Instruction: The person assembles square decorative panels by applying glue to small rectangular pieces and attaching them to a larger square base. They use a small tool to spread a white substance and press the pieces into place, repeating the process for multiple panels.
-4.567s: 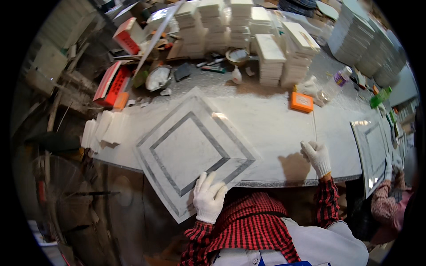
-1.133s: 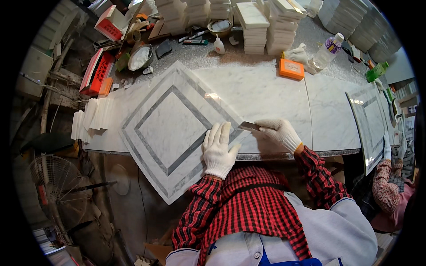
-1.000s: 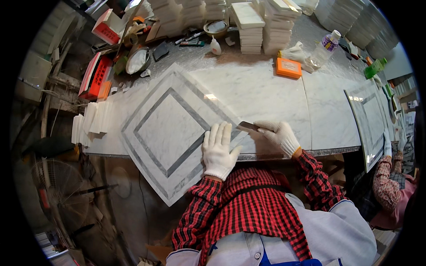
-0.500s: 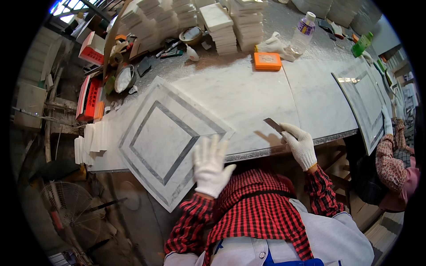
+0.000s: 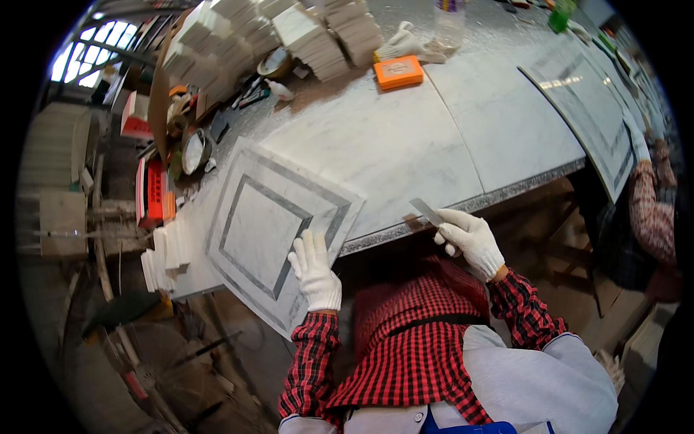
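A white marble panel with grey inlaid frames lies turned at an angle on the left of the worktable, one corner jutting past the front edge. My left hand, in a white knit glove, rests flat on its near right side with the fingers stretched out. In my right hand, also gloved, is a thin flat metal scraper blade, pinched between thumb and fingers. That blade points up and left, near the table's front edge and apart from the panel.
Stacked white tiles stand at the back left, near bowls of white paste. An orange box and a loose glove lie farther right. At far right, another person's gloved hand touches a similar panel.
My left hand has settled from a blurred motion onto the panel. The right hand still grips the scraper blade. The whole view has shifted and tilted.
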{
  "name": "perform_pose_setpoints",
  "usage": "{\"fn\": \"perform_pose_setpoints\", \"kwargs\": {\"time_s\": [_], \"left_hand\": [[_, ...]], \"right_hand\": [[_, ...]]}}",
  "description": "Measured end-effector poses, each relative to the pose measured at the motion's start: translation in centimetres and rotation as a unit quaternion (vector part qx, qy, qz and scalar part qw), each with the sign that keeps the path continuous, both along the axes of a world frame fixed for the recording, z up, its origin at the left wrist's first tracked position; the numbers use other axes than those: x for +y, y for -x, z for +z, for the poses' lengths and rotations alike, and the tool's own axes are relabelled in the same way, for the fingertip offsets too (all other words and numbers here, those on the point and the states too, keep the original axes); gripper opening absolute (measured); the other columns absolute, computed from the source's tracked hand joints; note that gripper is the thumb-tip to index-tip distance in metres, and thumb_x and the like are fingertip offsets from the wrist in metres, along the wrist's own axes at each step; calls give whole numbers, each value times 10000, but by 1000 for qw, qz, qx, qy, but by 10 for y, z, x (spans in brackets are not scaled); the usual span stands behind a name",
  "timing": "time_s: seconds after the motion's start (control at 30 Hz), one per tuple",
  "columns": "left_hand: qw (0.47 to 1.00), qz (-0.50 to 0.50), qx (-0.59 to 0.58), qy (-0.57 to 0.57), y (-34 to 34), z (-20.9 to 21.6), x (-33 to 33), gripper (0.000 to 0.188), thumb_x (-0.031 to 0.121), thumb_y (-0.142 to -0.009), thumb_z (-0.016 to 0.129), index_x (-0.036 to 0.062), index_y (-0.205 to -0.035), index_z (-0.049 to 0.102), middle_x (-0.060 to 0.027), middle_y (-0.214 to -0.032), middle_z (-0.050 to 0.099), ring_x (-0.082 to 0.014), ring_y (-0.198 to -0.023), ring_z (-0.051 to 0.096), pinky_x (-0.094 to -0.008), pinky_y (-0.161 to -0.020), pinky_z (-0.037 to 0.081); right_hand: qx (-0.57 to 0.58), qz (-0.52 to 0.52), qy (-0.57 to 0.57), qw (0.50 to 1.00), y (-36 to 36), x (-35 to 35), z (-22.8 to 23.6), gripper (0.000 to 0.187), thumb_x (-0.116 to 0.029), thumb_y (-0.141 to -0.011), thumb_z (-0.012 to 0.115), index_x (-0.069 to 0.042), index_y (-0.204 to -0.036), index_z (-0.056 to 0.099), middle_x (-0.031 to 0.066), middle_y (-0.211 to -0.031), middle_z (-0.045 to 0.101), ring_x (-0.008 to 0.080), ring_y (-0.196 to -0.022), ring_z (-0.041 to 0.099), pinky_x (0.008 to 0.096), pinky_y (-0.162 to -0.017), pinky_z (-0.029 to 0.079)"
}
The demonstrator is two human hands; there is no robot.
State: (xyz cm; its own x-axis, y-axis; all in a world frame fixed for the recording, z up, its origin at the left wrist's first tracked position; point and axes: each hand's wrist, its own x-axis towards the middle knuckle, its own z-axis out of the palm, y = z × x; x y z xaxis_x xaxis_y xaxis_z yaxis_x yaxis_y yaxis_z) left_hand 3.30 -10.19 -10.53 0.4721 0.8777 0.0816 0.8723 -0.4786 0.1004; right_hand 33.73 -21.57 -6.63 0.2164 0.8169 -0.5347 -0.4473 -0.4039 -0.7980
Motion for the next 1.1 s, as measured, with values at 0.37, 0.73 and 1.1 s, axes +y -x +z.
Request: {"fn": "perform_pose_setpoints", "kwargs": {"time_s": [0.37,0.73,1.1], "left_hand": [[990,-139,-4,18,116,-16,-36,888,-132,-677,523,133,-1508,354,-178,-1572,314,-396,-1471,235,-581,-1172,154],[971,-241,12,5,164,-13,-30,840,-126,-689,517,65,-1490,348,-222,-1544,337,-444,-1442,272,-608,-1151,189],[967,-253,32,-6,161,-15,-28,847,-74,-693,557,55,-1497,323,-243,-1538,334,-477,-1417,295,-631,-1138,201]], "right_hand": [[85,-71,9,994,92,-56,-47,362,-157,-950,578,41,-1251,597,31,-840,652,43,-656,528,191,-577,428],[261,-57,-75,961,202,-9,-127,255,-271,-977,577,-34,-1060,624,-30,-689,537,33,-530,418,195,-477,340],[172,-19,-130,976,210,13,-124,283,-317,-939,627,-36,-960,657,-41,-635,501,36,-524,388,215,-459,301]]}}
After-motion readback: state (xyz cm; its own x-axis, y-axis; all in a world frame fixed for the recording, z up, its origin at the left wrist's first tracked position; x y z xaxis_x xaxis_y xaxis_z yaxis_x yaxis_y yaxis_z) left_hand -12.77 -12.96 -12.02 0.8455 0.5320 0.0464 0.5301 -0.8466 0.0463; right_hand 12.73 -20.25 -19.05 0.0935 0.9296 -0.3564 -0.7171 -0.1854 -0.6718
